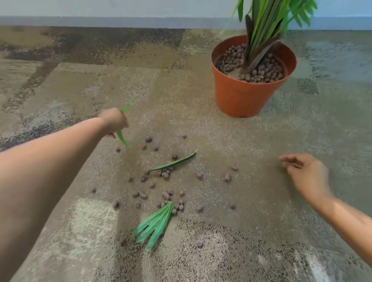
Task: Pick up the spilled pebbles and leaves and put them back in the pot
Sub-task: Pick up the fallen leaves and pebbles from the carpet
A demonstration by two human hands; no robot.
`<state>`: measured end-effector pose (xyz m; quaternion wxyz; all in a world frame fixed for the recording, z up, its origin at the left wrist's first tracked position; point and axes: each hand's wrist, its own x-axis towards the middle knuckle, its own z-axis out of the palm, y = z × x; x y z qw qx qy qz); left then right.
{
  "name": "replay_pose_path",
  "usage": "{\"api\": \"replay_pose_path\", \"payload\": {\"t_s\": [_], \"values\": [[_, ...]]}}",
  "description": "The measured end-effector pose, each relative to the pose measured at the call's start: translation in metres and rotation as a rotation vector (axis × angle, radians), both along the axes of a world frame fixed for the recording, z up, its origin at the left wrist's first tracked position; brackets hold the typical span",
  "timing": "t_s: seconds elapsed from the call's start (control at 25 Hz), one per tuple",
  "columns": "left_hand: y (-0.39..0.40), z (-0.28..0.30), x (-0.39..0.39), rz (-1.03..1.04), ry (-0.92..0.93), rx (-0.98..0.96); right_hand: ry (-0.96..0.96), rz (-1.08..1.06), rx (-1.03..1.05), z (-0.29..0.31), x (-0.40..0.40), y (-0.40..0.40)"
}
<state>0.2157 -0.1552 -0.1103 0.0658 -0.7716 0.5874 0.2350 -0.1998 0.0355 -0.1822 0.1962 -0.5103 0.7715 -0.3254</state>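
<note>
Head view: scattered brown pebbles (166,193), green leaves (155,224)

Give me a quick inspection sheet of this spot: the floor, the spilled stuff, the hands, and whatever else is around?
Surface: mottled brown and grey carpet.
Job's things: orange pot stands upright with a green plant and pebbles inside. Spilled pebbles lie scattered on the carpet. A dark narrow leaf and a bright green split leaf lie among them.
Clutter: nothing seen.
Hands: left hand grips a thin green leaf above the carpet. Right hand holds nothing, fingers loosely bent, low over the carpet.
Cables: nothing seen.
Surroundings: pale wall with a grey baseboard at the back.
</note>
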Motion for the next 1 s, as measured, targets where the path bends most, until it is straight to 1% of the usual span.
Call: {"api": "replay_pose_path", "payload": {"t_s": [0.08, 0.16, 0.2, 0.24, 0.28, 0.36, 0.4, 0.44, 0.48, 0.6, 0.68, 0.76, 0.88, 0.92, 1.0], "values": [[-0.007, -0.008, 0.014, -0.041, -0.083, 0.047, -0.352, -0.099, 0.042, -0.004, 0.008, -0.008], [-0.008, -0.014, 0.036, -0.027, -0.133, 0.027, -0.746, -0.174, 0.084, 0.0, 0.016, -0.021], [-0.007, -0.017, 0.046, -0.007, -0.13, 0.003, -0.909, -0.192, 0.14, 0.007, 0.022, -0.031], [-0.004, -0.019, 0.055, 0.018, -0.107, -0.014, -1.006, -0.182, 0.219, 0.016, 0.03, -0.043], [-0.002, -0.02, 0.062, 0.034, -0.082, -0.018, -1.063, -0.149, 0.301, 0.027, 0.041, -0.056], [0.0, -0.019, 0.063, 0.028, -0.033, 0.012, -1.143, -0.074, 0.415, 0.051, 0.066, -0.077], [0.0, -0.016, 0.06, 0.007, -0.009, 0.035, -1.147, -0.048, 0.448, 0.062, 0.081, -0.086], [-0.002, -0.011, 0.057, -0.022, 0.015, 0.046, -1.119, -0.023, 0.466, 0.073, 0.096, -0.093], [-0.005, -0.004, 0.054, -0.052, 0.038, 0.048, -1.052, 0.007, 0.472, 0.084, 0.11, -0.1], [-0.01, 0.01, 0.053, -0.097, 0.099, 0.004, -0.746, 0.15, 0.48, 0.099, 0.144, -0.118], [-0.009, -0.001, 0.057, -0.056, 0.142, -0.02, -0.52, 0.233, 0.491, 0.09, 0.157, -0.129], [-0.008, -0.024, 0.061, 0.04, 0.193, -0.032, -0.289, 0.338, 0.438, 0.066, 0.16, -0.138], [-0.013, -0.055, 0.072, 0.204, 0.184, -0.044, -0.021, 0.536, 0.369, 0.035, 0.173, -0.145], [-0.009, -0.062, 0.074, 0.222, 0.17, -0.067, 0.058, 0.579, 0.358, 0.03, 0.178, -0.148], [-0.008, -0.07, 0.076, 0.11, 0.074, -0.116, 0.219, 0.641, 0.319, 0.025, 0.184, -0.159]]}}
